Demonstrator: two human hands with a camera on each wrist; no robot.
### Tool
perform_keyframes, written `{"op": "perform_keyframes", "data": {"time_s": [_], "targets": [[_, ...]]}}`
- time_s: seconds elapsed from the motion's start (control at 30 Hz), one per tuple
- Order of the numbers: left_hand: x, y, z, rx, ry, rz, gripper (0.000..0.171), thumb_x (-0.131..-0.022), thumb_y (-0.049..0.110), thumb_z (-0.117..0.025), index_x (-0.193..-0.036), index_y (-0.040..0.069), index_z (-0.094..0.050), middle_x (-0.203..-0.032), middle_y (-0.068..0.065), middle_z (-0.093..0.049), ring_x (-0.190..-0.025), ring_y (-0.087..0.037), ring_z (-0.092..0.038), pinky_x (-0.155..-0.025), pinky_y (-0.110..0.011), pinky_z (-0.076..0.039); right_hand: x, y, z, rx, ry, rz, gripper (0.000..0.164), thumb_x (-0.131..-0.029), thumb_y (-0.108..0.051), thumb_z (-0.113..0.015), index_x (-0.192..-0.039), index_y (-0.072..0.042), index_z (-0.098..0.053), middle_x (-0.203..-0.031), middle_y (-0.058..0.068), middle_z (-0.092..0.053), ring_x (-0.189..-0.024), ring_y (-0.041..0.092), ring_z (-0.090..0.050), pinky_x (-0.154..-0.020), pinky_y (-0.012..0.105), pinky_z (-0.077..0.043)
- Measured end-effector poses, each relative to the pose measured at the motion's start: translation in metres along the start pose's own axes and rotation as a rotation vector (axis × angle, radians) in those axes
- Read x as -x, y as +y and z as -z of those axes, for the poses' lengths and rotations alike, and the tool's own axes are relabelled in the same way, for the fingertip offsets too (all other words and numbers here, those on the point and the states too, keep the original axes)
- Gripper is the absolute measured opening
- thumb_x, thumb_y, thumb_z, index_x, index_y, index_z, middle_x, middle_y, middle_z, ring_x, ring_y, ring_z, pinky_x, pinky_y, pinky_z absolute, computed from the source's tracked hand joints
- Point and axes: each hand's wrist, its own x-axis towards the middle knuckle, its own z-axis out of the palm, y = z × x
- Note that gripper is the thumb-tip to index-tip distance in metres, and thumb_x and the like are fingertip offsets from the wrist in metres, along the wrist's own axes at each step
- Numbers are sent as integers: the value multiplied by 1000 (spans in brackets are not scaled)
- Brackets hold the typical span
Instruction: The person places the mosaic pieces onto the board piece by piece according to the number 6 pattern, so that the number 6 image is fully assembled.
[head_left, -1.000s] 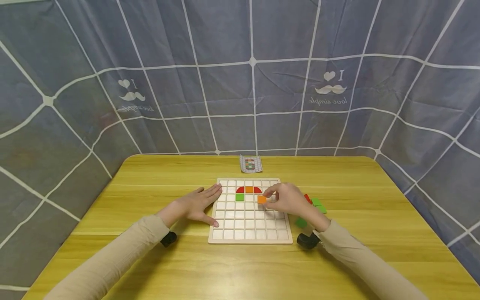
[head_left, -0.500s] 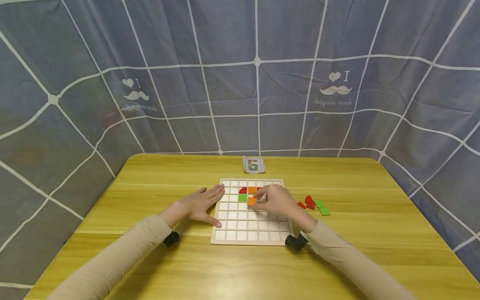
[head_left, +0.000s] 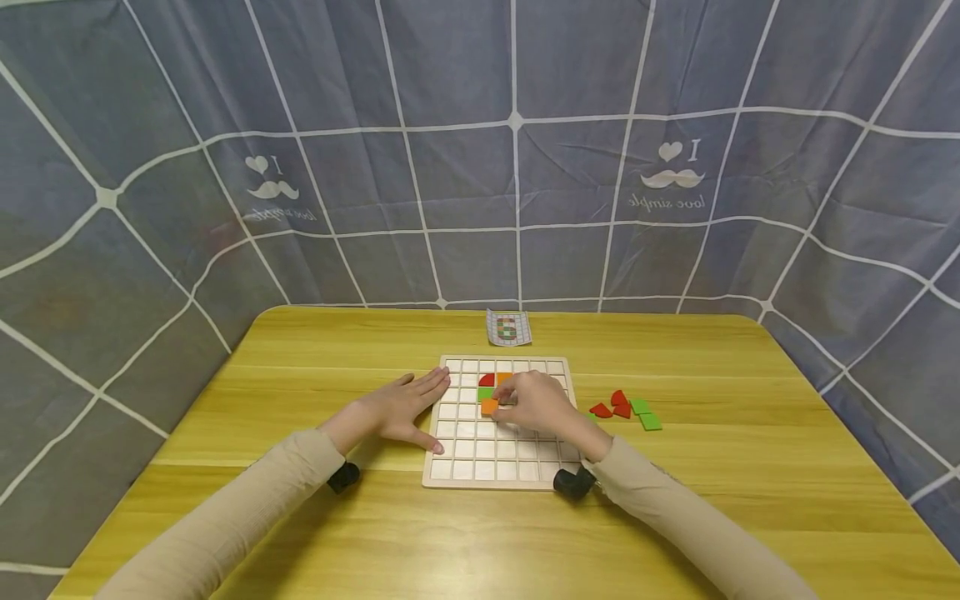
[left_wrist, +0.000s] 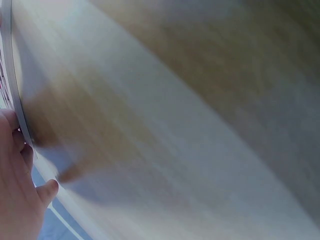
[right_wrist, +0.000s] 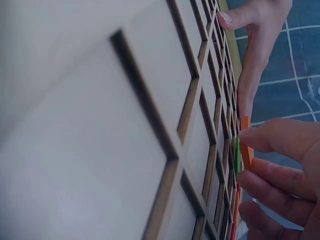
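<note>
A pale grid board [head_left: 462,470] lies on the table with a red quarter-circle tile [head_left: 486,380], an orange square tile [head_left: 504,378] and a green square tile [head_left: 485,393] in its upper cells. My right hand [head_left: 536,404] pinches another orange square tile [head_left: 489,407] just below the green one; in the right wrist view this orange tile [right_wrist: 245,142] is tilted on edge between thumb and fingers. My left hand [head_left: 402,412] rests with spread, straight fingers at the board's left edge. My right hand hides part of the board's upper right.
Right of the board lie several loose tiles, red quarter-circles [head_left: 619,400] and green squares [head_left: 650,422]. A small pattern card [head_left: 508,328] sits behind the board, near the table's back edge. A grey curtain [head_left: 457,175] hangs behind the table.
My right hand has carried the orange tile leftward across the board, from the right side to beneath the green tile. My left hand keeps its place at the board's edge.
</note>
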Motion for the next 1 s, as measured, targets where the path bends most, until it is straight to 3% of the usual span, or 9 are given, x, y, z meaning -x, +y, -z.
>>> {"op": "perform_keyframes", "data": {"time_s": [0.23,1.0], "targets": [[0,0,0,7,-1,2,112,-79,73,-56,-155,7,-6,-163,-10,1,-151,-25,-4,-121,-52,-12,-3,-1,-2,8,-31,-2,21,-77,-28,-79,-92,-14,-77,-87,-4,-75,-78,9,-67,-66,27,-53],[-2,-4,-1,2,-3,1,113,-79,75,-54,-155,9,-3,-163,-9,4,-151,-23,-2,-121,-52,-12,-4,-4,-2,3,-70,25,21,-79,-26,-79,-97,-15,-77,-85,-6,-74,-74,6,-65,-60,23,-49]]}}
